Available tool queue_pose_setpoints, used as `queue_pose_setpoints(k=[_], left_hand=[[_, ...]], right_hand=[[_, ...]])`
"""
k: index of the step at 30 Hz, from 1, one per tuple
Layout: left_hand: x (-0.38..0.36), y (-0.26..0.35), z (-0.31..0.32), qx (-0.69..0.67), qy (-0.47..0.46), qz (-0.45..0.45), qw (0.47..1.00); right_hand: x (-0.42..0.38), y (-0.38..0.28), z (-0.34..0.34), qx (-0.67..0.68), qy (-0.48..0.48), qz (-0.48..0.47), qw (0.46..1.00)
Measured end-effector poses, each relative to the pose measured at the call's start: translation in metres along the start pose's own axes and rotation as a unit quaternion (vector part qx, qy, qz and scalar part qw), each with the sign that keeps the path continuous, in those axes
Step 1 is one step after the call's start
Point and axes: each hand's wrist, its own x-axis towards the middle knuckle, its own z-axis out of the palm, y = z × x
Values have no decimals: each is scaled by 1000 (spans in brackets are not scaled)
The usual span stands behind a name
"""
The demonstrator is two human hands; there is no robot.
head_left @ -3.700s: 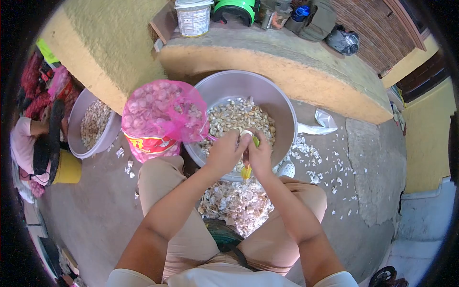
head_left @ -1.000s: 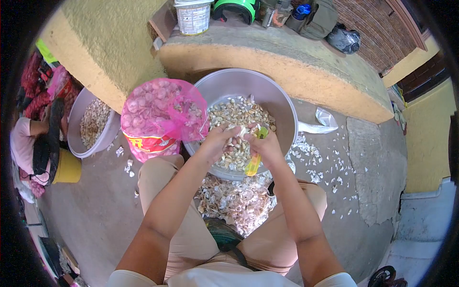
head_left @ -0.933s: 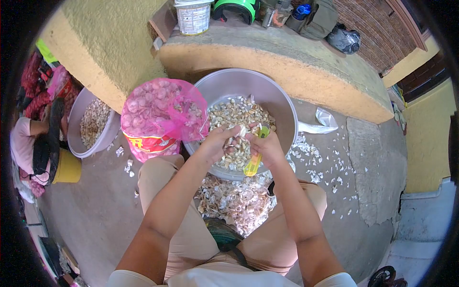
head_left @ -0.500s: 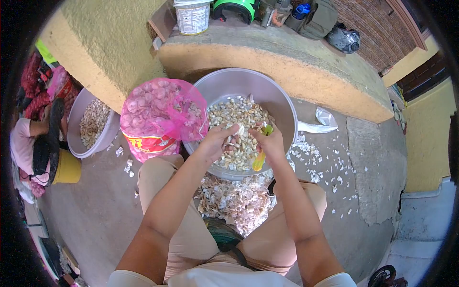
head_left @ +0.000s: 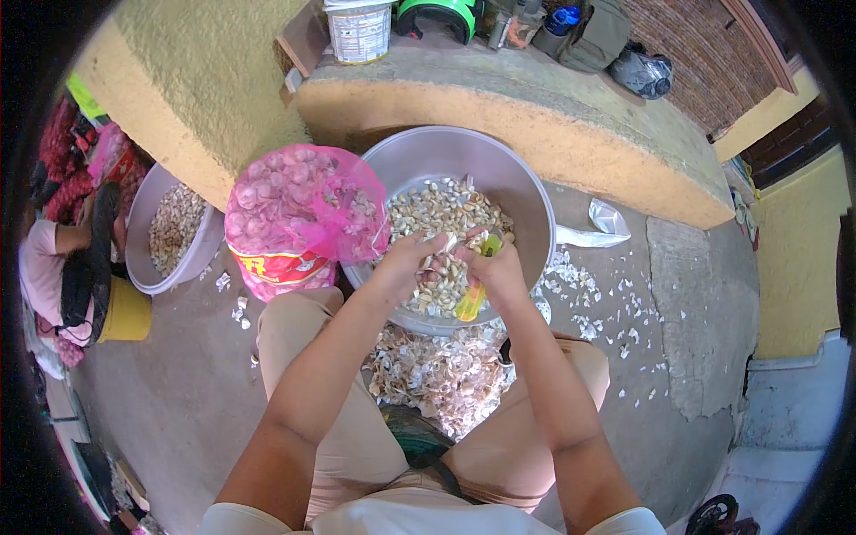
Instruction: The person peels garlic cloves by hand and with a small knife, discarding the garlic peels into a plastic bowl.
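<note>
A large grey basin (head_left: 530,192) holds many loose garlic cloves (head_left: 446,209). Over the cloves, my right hand (head_left: 499,272) is closed round a yellow-green tool (head_left: 470,303), whose blade or handle end points down. My left hand (head_left: 410,266) is beside it with fingers curled; garlic seems to lie at the fingertips, but what they hold is too small to name. Left of the basin stands a pink net bag (head_left: 276,196) full of garlic bulbs. A heap of garlic skins (head_left: 446,374) lies between the knees, below the basin.
At far left, a co-worker (head_left: 45,267) sits by a second basin (head_left: 143,236) of cloves and a yellow bucket (head_left: 127,312). Behind the large basin runs a concrete ledge (head_left: 535,102) with a white bucket (head_left: 359,36). A white plastic bag (head_left: 606,223) lies on the right.
The yellow-green tool in my right hand has turned, its lower end now further left. My right hand has shifted slightly down and left.
</note>
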Motion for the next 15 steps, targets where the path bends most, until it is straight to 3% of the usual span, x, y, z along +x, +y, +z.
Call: queue_pose_setpoints(k=[3, 6, 11, 15], left_hand=[[0, 0, 1, 27, 5, 9, 1000], [-4, 0, 13, 42, 86, 54, 994], [-2, -4, 8, 86, 44, 53, 994], [-4, -2, 9, 67, 33, 38, 996]], right_hand=[[1, 0, -1, 3, 2, 11, 1000], [-1, -3, 0, -24, 14, 22, 999], [-2, -2, 0, -85, 15, -9, 996], [-1, 0, -2, -26, -9, 5, 1000]])
